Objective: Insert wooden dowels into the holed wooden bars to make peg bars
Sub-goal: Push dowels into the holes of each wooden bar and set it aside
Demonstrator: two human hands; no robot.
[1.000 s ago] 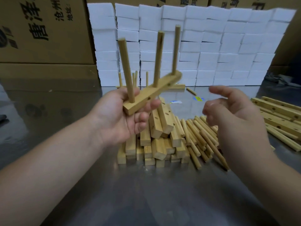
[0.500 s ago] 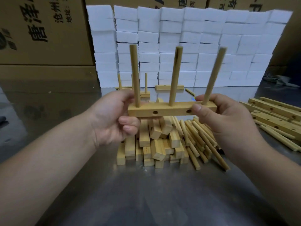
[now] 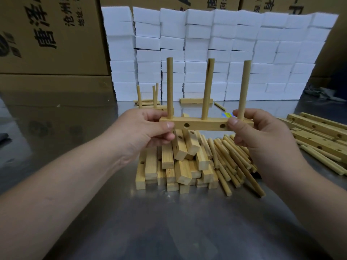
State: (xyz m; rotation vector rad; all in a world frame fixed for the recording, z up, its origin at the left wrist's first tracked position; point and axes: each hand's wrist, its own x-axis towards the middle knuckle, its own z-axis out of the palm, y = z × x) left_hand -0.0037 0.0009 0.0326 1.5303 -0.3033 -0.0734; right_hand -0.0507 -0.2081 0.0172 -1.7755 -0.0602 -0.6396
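Steel tabletop [image 3: 169, 222], reflective; a wall of white foam blocks [image 3: 206, 44] runs across the back, with cardboard cartons [image 3: 47, 34] at upper left.

Centre frame: one short holed bar [image 3: 202, 125] is held level above the table. The left hand [image 3: 142, 132] pinches its left end, thumb on the near face and fingers curled under. The right hand [image 3: 262, 136] pinches the right end the same way.

Three dowels stand up from the top face: left [image 3: 170, 87], middle [image 3: 207, 87], right [image 3: 244, 87]. The right one leans slightly outward. Two side holes on the near face are unfilled.

Below the hands, a heap of blank bars [image 3: 178, 162] touches the loose dowels [image 3: 231, 162] to its right. Longer holed bars [image 3: 319, 132] lie at the right edge. Another pegged bar [image 3: 150, 104] stands at the back, centre-left.

Judgement: the top row looks filled, so this is the seating or inspection step. The next move is probably to press the right dowel straight, set the piece down by the pegged bar at the back, then take a blank bar and a dowel.
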